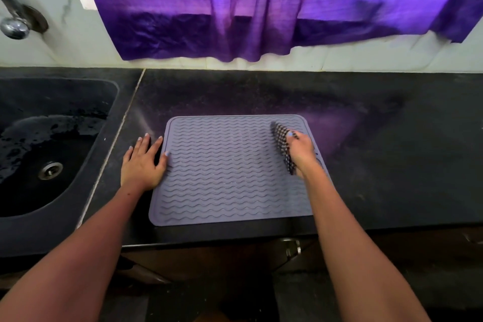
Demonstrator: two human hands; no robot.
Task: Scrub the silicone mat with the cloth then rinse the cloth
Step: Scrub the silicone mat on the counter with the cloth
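Observation:
A grey silicone mat (224, 170) with wavy ridges lies flat on the black countertop (379, 138). My right hand (300, 150) grips a dark checked cloth (281, 141), bunched up and pressed onto the mat's right part near the far corner. My left hand (143, 162) lies flat with spread fingers at the mat's left edge, the thumb on the mat and the other fingers on the counter.
A black sink (52, 154) with a metal drain (50, 170) and wet patches sits at the left. A chrome tap (14, 15) juts from the wall above it. A purple curtain (261, 8) hangs behind the counter. A cabinet handle (292, 247) shows under the counter's front edge.

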